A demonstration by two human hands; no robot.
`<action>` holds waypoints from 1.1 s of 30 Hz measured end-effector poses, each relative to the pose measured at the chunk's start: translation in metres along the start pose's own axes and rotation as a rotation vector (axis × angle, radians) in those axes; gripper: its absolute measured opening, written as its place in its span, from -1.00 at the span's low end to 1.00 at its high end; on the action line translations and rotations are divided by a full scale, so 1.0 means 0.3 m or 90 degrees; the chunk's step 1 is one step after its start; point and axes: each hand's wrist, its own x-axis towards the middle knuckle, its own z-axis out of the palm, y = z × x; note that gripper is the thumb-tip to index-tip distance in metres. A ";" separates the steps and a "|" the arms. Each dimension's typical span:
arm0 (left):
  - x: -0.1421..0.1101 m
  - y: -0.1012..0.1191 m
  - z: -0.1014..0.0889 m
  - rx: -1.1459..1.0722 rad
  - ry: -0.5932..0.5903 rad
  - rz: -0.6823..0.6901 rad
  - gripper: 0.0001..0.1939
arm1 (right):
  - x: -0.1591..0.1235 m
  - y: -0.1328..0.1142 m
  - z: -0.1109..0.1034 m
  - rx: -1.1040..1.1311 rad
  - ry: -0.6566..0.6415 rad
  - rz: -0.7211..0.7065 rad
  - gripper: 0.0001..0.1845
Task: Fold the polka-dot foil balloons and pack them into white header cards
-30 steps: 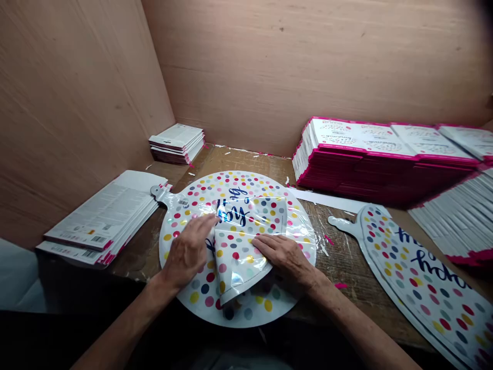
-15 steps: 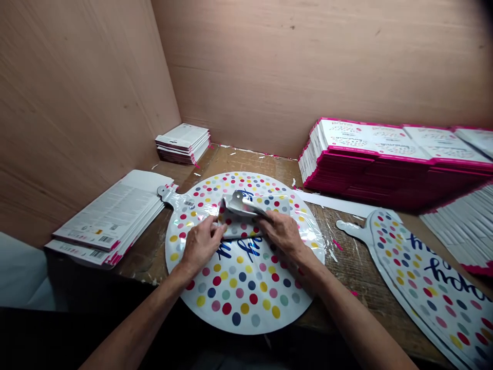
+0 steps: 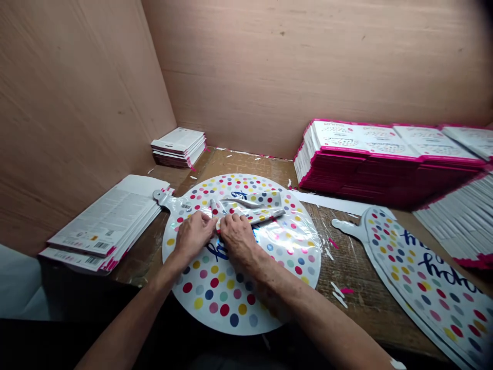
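A flat round foil balloon (image 3: pixel 215 313), white with coloured dots and blue lettering, lies before me, its tail pointing left. On top of it rests a folded foil balloon (image 3: pixel 265 211) with the same dots, its layers partly lifted at the right. My left hand (image 3: pixel 194 234) is closed at the folded one's left end, thumb and finger pinched on its edge. Close beside it, my right hand (image 3: pixel 239 235) presses curled fingers onto the near edge of the fold. Those fingers cover part of the lettering underneath.
More flat dotted balloons (image 3: pixel 431 288) lie stacked at the right. Long rows of pink-edged card packets (image 3: pixel 370 141) stand behind them. Printed card sleeves (image 3: pixel 103 221) and a smaller stack (image 3: pixel 179 141) sit at the left. Wooden panels (image 3: pixel 288 67) enclose the bench, and paper scraps (image 3: pixel 339 295) are scattered about.
My right hand has moved left along the folded balloon, close to my left hand. The folded balloon's tail, which stuck up before, no longer shows. The view has shifted slightly.
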 end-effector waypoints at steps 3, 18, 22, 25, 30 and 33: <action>-0.063 0.015 -0.041 0.040 0.068 0.274 -0.76 | -0.085 0.045 0.002 0.006 0.055 -0.105 -0.73; 0.039 0.010 0.021 -0.016 -0.187 0.312 -0.86 | -0.163 0.329 0.011 0.335 0.132 0.228 -0.53; 0.035 0.066 0.078 0.076 -0.035 0.153 -0.75 | -0.021 0.321 0.010 0.160 0.039 0.361 -0.58; 0.034 0.086 0.098 0.112 0.019 0.094 -0.78 | 0.049 0.311 0.006 0.116 0.014 0.379 -0.59; 0.046 0.067 0.115 0.180 0.046 0.049 -0.73 | 0.130 0.283 0.016 0.045 -0.012 0.356 -0.50; 0.047 0.055 0.117 0.162 0.050 0.038 -0.66 | 0.169 0.263 0.021 0.018 -0.022 0.315 -0.44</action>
